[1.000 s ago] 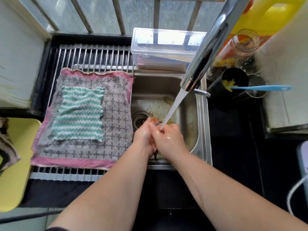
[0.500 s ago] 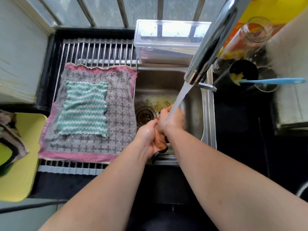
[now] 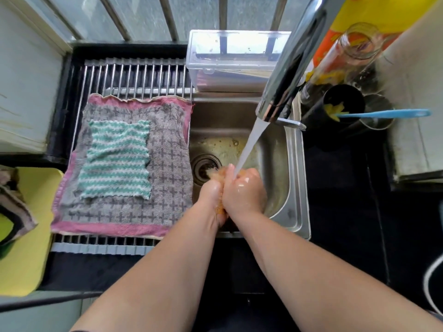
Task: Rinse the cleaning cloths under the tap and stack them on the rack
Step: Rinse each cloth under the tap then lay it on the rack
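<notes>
Over the steel sink point(image 3: 296, 188), my left hand point(image 3: 212, 198) and my right hand point(image 3: 244, 192) are pressed together, gripping a small orange cloth point(image 3: 215, 174) that is mostly hidden between them. Water runs from the chrome tap point(image 3: 291, 68) onto my right hand and the cloth. Left of the sink, a metal roll-up rack point(image 3: 134, 75) carries a grey cloth with pink edges point(image 3: 167, 168). A green and white striped cloth point(image 3: 115, 159) lies flat on top of that grey one.
A clear plastic box point(image 3: 235, 58) stands behind the sink. Right of the tap are a glass jar point(image 3: 354, 49), a black cup point(image 3: 342, 104) with a blue handled utensil point(image 3: 383, 113), and a yellow bottle point(image 3: 383, 13). A yellow board point(image 3: 26, 236) with a bunched cloth point(image 3: 14, 207) lies at far left.
My hands have kept rubbing the orange cloth under the stream, shifting against each other. The cloths on the rack have not moved.
</notes>
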